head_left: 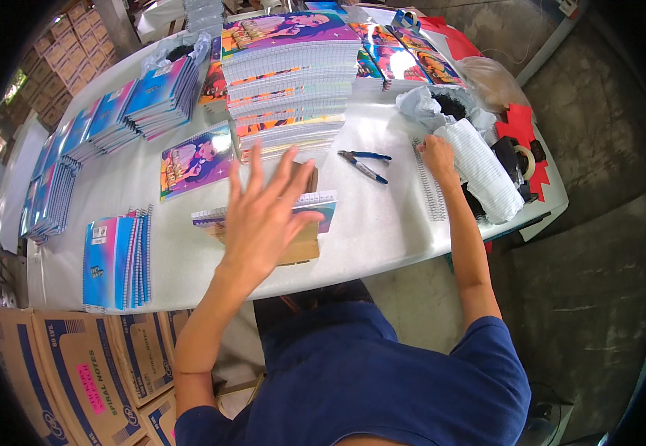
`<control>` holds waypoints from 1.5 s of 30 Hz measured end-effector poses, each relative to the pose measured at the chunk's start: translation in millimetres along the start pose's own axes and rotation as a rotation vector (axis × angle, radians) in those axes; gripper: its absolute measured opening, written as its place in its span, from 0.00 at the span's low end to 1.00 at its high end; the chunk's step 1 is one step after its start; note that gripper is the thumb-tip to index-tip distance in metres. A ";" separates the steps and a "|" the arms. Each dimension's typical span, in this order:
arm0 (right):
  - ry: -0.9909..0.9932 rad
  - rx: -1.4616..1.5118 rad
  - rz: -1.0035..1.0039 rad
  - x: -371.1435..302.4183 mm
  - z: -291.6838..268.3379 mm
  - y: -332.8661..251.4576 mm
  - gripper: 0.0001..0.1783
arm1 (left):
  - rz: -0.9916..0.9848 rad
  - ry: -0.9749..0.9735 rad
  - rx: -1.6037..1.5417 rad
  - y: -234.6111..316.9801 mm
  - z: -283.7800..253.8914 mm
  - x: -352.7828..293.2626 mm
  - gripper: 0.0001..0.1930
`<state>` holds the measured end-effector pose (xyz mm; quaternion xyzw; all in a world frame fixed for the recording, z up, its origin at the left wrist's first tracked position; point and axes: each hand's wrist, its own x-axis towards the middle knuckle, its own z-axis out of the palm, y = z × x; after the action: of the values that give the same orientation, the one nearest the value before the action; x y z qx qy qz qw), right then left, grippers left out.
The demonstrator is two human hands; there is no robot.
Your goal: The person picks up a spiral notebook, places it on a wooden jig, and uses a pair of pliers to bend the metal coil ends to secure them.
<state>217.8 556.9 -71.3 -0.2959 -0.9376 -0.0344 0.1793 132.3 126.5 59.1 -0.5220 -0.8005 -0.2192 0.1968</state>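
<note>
My left hand (259, 219) is open with its fingers spread, over an unbound notebook block (321, 201) that rests on a brown cardboard-coloured stand (299, 253). The hand hides much of both. Further right, my right hand (437, 157) has its fingers closed at the upper end of a dark spiral binding coil (433, 192) lying on the table. Between the hands lie pliers (366, 165) with blue and black handles, spread apart. Just beyond my left hand stands a tall stack of notebook blocks (285, 82) with a purple illustrated cover on top.
A purple-covered notebook (198, 160) lies left of the stack. Blue spiral notebooks (107, 260) sit in piles along the left of the white table (211, 279). At right are a white wrapped roll (479, 171), black coils (451, 105) in plastic and a tape roll (525, 160). Cartons (92, 372) stand lower left.
</note>
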 end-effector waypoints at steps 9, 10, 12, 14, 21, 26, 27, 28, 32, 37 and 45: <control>0.065 0.588 -0.286 -26.3 -108.0 -84.0 0.08 | -0.102 -0.296 -0.119 -2.6 30.6 11.6 0.24; -0.036 0.750 -0.330 -39.8 -128.0 -108.1 0.09 | -0.122 -0.304 -0.157 -2.7 30.1 10.3 0.24; -0.176 0.997 -0.382 -68.0 -149.0 -147.5 0.11 | -0.156 -0.353 -0.175 -1.1 25.3 11.2 0.23; -0.238 1.098 -0.395 -83.6 -152.1 -168.0 0.11 | -0.175 -0.388 -0.191 1.3 21.8 12.6 0.23; -0.285 1.201 -0.341 -89.3 -146.3 -176.7 0.10 | -0.116 -0.333 -0.200 2.0 21.0 9.5 0.22; -0.308 1.229 -0.364 -91.6 -145.3 -179.7 0.10 | -0.095 -0.297 -0.187 1.4 24.3 6.6 0.22; -0.333 1.254 -0.353 -91.6 -144.6 -179.4 0.10 | -0.095 -0.297 -0.184 1.4 23.6 5.8 0.22; -0.359 1.279 -0.343 -91.8 -144.2 -179.0 0.10 | -0.095 -0.298 -0.182 1.4 23.1 5.2 0.22; -0.387 1.300 -0.336 -95.3 -145.4 -176.1 0.09 | -0.092 -0.294 -0.186 4.1 21.3 4.7 0.21; -0.438 1.214 -0.398 -92.2 -148.5 -173.5 0.11 | -0.094 -0.325 -0.215 7.0 16.3 4.0 0.21; -0.391 1.144 -0.599 -89.4 -159.5 -172.3 0.13 | -0.041 -0.244 -0.174 3.5 21.9 -1.3 0.21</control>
<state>238.4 339.4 52.9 0.1175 -0.8649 0.4736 0.1175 134.1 138.9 40.7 -0.5434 -0.8069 -0.2267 0.0473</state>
